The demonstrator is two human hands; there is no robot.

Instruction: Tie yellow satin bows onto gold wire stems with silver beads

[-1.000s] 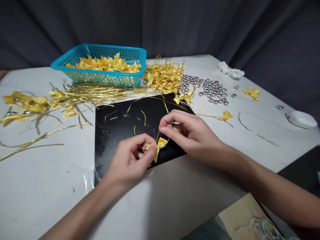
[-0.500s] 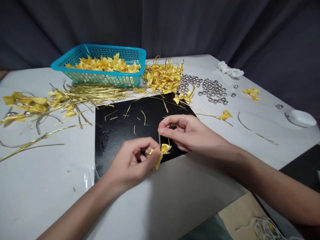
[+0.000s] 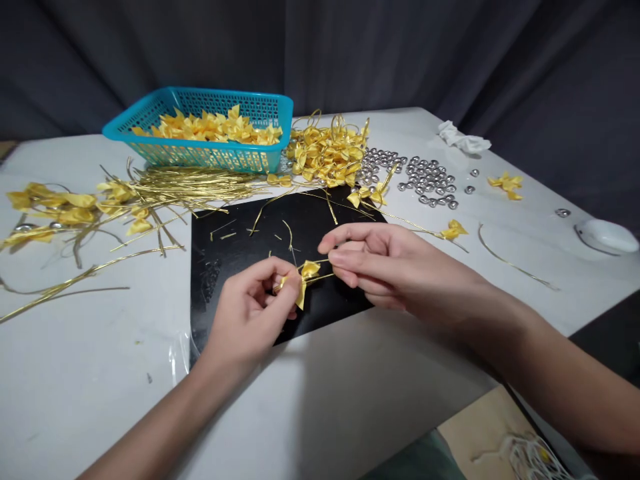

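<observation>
A small yellow ribbon bow (image 3: 305, 280) hangs over the black mat (image 3: 235, 260), between both hands. My left hand (image 3: 253, 313) pinches the bow's left side with thumb and forefinger. My right hand (image 3: 385, 263) is closed on the thin gold wire (image 3: 320, 277) that runs out of the bow's middle to the right. Both hands are just above the mat's front edge.
A blue basket (image 3: 200, 155) of yellow bows stands at the back. Beside it are a heap of wired bows (image 3: 325, 152), silver beads (image 3: 425, 180) and a bundle of gold wires (image 3: 185, 181). A white dish (image 3: 607, 237) sits far right, crumpled tissue (image 3: 463, 140) behind.
The bow has risen and shifted slightly left. The gold wire has turned from upright to nearly level, and my right hand has come lower and closer to the bow.
</observation>
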